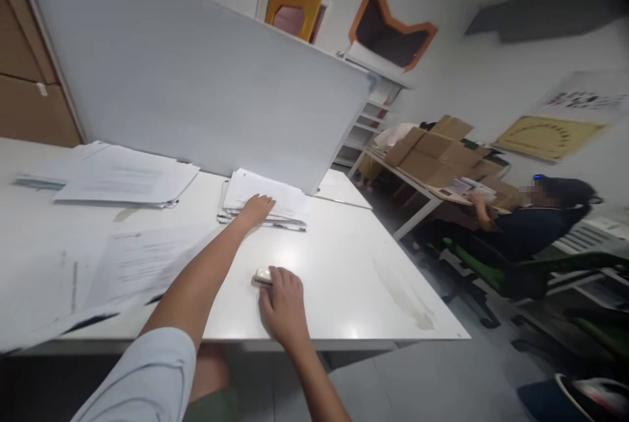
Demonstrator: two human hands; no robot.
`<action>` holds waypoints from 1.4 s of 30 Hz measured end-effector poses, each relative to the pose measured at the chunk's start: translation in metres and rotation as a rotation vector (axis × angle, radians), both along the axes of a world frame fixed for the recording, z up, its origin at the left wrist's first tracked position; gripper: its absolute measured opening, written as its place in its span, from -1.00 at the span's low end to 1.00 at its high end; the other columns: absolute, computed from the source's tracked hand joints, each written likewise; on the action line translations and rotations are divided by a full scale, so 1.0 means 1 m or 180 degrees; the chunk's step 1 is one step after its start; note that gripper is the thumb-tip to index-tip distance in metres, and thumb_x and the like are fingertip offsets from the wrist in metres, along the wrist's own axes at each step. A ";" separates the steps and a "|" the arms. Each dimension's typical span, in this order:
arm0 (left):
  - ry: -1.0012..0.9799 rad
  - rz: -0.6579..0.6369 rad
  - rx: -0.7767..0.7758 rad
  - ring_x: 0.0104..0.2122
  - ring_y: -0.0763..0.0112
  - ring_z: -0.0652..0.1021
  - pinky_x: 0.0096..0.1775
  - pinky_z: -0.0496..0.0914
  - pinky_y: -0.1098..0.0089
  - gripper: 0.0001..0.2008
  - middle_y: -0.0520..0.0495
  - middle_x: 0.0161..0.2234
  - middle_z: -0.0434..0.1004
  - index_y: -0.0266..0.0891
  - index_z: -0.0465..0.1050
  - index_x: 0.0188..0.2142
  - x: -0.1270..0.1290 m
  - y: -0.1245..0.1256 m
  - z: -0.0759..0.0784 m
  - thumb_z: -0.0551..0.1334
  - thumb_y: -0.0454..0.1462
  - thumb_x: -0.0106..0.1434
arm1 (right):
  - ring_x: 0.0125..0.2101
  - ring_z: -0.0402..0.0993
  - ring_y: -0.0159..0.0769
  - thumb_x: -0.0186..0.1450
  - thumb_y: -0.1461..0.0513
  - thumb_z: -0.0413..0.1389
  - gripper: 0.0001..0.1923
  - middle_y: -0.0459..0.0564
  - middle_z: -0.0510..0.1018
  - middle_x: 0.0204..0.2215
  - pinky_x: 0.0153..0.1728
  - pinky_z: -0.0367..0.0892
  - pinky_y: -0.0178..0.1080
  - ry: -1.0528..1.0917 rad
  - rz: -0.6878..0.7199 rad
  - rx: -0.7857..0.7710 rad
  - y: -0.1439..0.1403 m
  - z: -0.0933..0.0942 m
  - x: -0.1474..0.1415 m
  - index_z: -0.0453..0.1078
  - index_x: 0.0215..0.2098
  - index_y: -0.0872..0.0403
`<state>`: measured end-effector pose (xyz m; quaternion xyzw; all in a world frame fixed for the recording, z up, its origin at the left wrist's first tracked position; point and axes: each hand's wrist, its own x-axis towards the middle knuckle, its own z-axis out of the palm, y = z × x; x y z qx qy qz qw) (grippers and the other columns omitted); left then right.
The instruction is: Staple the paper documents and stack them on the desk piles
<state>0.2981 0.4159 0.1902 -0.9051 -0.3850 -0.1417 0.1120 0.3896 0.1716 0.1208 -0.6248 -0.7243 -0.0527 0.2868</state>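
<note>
1. Pale sleeve point(147, 373) nearest the camera; its forearm reaches to the left grip point(257, 210), laid flat on a paper stack point(287, 197), clenching nothing.
2. Right grip point(285, 301): fingers and thumb wrapped on a small pale tool point(262, 274), perhaps a stapler, inward from the front edge of the bench point(339, 265).
3. That paper stack sits near the back of the bench, just before the grey divider point(221, 88), its lower sheets slightly uneven.
4. Farther left, a second stack point(122, 176) lies near the divider; loose sheets point(147, 265) spread toward the front edge.
5. Progress, as a judgement: papers are gathered into two piles, while the loose sheets look yet to be squared up. Whether any are fastened, I cannot tell.
6. Open room: bare, smudged surface runs from the right grip to the right edge and front right corner. Leftward, paper crowds the front edge; the divider limits reach at the back. Past the right edge, well apart, sits another person point(525, 229).
</note>
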 end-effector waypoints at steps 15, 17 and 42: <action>-0.0019 0.0768 -0.0999 0.31 -0.05 0.22 0.26 0.15 0.00 -0.46 -0.31 0.30 0.23 -0.32 0.30 0.25 -0.173 -0.209 -0.046 0.14 -0.08 0.38 | -0.06 0.29 -0.04 0.36 0.20 -0.03 -0.70 0.15 0.46 -0.09 0.04 0.16 -0.03 -0.0168 0.0123 -0.0110 -0.006 -0.003 0.011 0.31 0.02 0.11; -0.0206 0.0527 -0.0702 0.24 0.01 0.35 0.21 0.24 0.05 -0.61 -0.29 0.21 0.38 -0.29 0.42 0.13 -0.170 -0.209 -0.050 0.14 -0.16 0.39 | -0.07 0.29 -0.06 0.34 0.20 -0.02 -0.70 0.13 0.46 -0.10 0.03 0.16 -0.04 -0.0125 0.0152 -0.0169 -0.004 -0.002 0.014 0.32 0.01 0.10; -0.0102 -0.0387 -0.0215 -0.25 0.18 0.48 -0.19 0.39 0.21 -0.81 -0.18 -0.32 0.50 -0.29 0.41 -0.29 -0.100 -0.222 -0.048 0.05 -0.42 0.39 | -0.05 0.36 -0.12 0.32 0.22 0.01 -0.70 0.06 0.53 -0.11 0.03 0.16 -0.09 0.0393 0.0454 -0.0256 0.004 0.002 0.020 0.37 0.00 0.09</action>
